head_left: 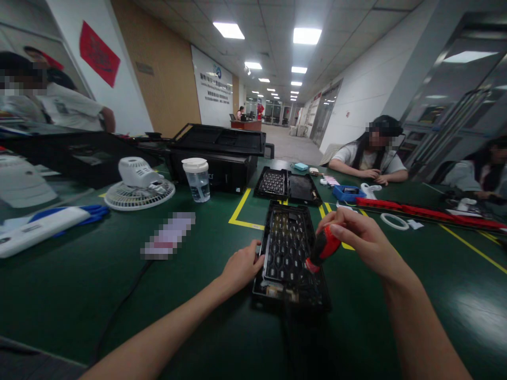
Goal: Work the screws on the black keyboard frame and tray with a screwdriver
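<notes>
A black rectangular device (pixel 291 248) with rows of small cells inside an open housing lies on the green table. My left hand (pixel 241 265) rests against the left edge of its housing, fingers bent and touching the rim. My right hand (pixel 356 235) grips a red and black screwdriver (pixel 325 244), tilted down toward the right side of the device. The screwdriver's tip is too small and dark to make out. A dark cable leaves the device's near end.
Beyond the device lies a second open black case (pixel 273 182). A lidded cup (pixel 198 182), a white fan (pixel 138 184) and a large black box (pixel 214 169) stand left. A blue tray (pixel 346 193) is right; people sit around the table.
</notes>
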A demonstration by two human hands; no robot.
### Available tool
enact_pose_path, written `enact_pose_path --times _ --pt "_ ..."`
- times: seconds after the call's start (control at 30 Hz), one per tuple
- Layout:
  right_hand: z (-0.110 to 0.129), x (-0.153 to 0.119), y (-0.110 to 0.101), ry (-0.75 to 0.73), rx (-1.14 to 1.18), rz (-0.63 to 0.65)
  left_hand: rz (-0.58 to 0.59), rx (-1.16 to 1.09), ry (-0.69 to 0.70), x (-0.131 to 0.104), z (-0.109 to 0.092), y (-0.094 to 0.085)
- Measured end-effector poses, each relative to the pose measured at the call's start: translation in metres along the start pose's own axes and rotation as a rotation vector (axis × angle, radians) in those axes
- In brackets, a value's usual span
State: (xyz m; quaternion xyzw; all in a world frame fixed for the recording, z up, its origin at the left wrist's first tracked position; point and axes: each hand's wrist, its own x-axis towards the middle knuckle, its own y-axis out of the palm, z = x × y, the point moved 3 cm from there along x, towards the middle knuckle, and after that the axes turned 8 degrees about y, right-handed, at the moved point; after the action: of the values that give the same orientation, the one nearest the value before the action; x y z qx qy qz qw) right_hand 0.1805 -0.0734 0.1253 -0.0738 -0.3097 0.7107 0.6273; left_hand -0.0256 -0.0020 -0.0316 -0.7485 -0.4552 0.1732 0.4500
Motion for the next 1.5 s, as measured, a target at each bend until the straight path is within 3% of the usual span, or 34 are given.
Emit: enact_pose_path --times 0.53,1.33,1.5 --pt "0.0008 -0.0002 -0.0004 -0.047 -0.172 -0.165 0.058 0.007 -0.057 -0.0004 -0.0066 -0.0043" --pt "0.0037 -0.0034 0.0071 -0.09 -0.51 -0.495 0.028 -0.005 -0.025 -0.0001 -0.0034 -0.0028" --pt "0.0025 -0.0035 0.0084 -0.078 -0.52 -0.512 0.022 -0.009 -0.01 0.0004 -0.0022 -0.0017"
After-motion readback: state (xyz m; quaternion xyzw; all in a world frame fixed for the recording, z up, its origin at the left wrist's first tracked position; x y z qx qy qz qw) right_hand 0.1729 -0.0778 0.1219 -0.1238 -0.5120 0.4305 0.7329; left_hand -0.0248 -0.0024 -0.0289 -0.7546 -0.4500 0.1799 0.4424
